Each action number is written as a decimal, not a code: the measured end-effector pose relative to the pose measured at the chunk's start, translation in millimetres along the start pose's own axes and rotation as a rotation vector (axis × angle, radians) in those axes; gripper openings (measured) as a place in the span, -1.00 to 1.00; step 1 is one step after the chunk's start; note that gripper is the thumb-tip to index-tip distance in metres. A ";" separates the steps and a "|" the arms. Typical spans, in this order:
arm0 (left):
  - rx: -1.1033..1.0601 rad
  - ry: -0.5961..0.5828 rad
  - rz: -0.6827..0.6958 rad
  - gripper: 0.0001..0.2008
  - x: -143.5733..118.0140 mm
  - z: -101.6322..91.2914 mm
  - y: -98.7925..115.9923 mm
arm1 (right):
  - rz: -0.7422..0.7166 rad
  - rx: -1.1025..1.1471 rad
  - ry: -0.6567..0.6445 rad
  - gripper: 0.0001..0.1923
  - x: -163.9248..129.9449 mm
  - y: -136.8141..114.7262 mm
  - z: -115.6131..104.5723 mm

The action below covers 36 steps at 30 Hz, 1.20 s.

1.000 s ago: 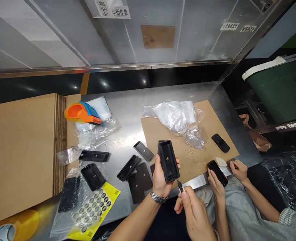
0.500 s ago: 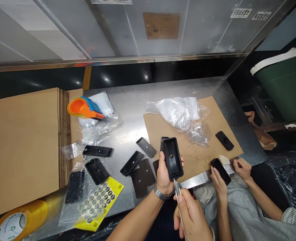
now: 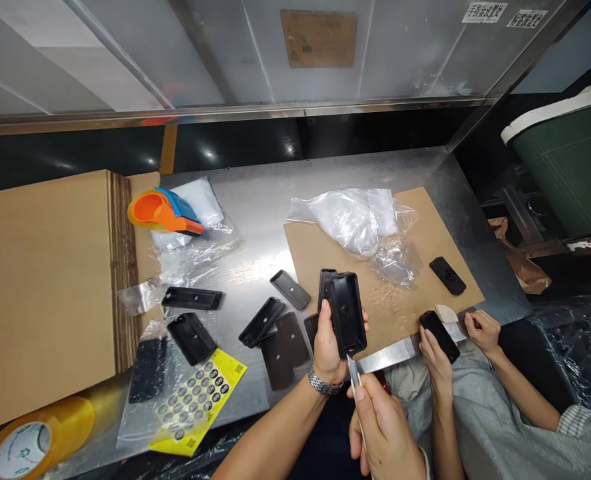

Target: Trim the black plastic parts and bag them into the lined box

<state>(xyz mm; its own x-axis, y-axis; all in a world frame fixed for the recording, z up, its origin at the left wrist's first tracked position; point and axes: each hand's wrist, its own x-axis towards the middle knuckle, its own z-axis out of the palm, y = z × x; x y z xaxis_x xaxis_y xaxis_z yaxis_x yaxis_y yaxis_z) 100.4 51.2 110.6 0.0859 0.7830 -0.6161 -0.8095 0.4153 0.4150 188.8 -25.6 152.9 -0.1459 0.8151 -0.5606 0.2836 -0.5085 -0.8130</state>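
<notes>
My left hand (image 3: 328, 347) is wrapped around a black rectangular plastic case (image 3: 347, 315), its hollow side facing me and a small hole in its floor. In my right hand (image 3: 383, 423) is a utility knife (image 3: 354, 373), its blade pointing up at the case's lower edge; whether it touches cannot be made out. Behind the held case the top of another black case (image 3: 325, 283) shows. To the left on the metal table lie an open black case (image 3: 262, 323), a grey shallow cover (image 3: 290, 289) and dark flat covers (image 3: 292, 339).
A co-worker's hands (image 3: 438, 367) hold a black case at the right. Clear plastic bags (image 3: 353, 217) lie on a cardboard sheet (image 3: 425, 213). Leftward are a tape dispenser (image 3: 160, 210), a yellow sticker sheet (image 3: 225, 380), stacked cardboard (image 3: 40, 280) and a tape roll (image 3: 60, 437).
The held case has tilted slightly in my left hand, and the hole in its floor looks darker. The knife stays at its lower edge. The whole view has shifted a little.
</notes>
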 end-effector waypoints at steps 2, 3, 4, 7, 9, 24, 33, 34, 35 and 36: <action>0.004 -0.004 0.002 -0.48 -0.1 -1.1 -1.2 | -0.061 -0.016 0.026 -0.77 -0.4 0.3 -0.5; 0.007 -0.006 0.005 -0.48 -0.1 -1.6 -1.8 | -0.075 -0.026 0.021 -0.77 -0.6 0.6 -1.0; 0.010 -0.006 0.009 -0.48 -0.2 -2.2 -2.3 | -0.076 -0.035 0.005 -0.77 -0.8 1.0 -1.5; 0.024 -0.004 0.022 -0.49 -0.5 -3.4 -3.6 | -0.019 -0.046 -0.058 -0.72 -0.9 2.2 -2.4; 0.033 -0.001 0.036 -0.50 -0.8 -3.9 -4.1 | 0.034 -0.048 -0.078 -0.69 -0.7 2.9 -2.1; 0.015 0.019 0.106 -0.51 0.2 -6.2 -6.4 | 0.208 -0.005 -0.182 -0.55 4.6 5.2 5.0; -0.068 0.137 0.304 -0.49 2.5 -10.0 -13.9 | 0.294 0.588 -0.234 -0.62 7.8 10.1 13.0; -0.097 0.148 0.311 -0.49 3.1 -9.1 -13.7 | 0.287 0.705 -0.254 -0.64 8.3 9.1 12.5; -0.133 0.158 0.308 -0.49 3.7 -8.0 -13.3 | 0.279 0.806 -0.277 -0.66 8.7 7.8 11.6; -0.170 0.169 0.296 -0.49 4.2 -6.7 -12.6 | 0.267 0.875 -0.293 -0.67 8.9 6.3 10.3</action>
<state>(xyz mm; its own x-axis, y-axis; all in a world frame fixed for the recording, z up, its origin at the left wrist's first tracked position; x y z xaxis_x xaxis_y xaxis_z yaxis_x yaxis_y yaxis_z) 107.2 46.2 98.3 -0.2514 0.7645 -0.5936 -0.8710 0.0887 0.4832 179.6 -24.4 141.2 -0.4435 0.6011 -0.6648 -0.4488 -0.7910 -0.4158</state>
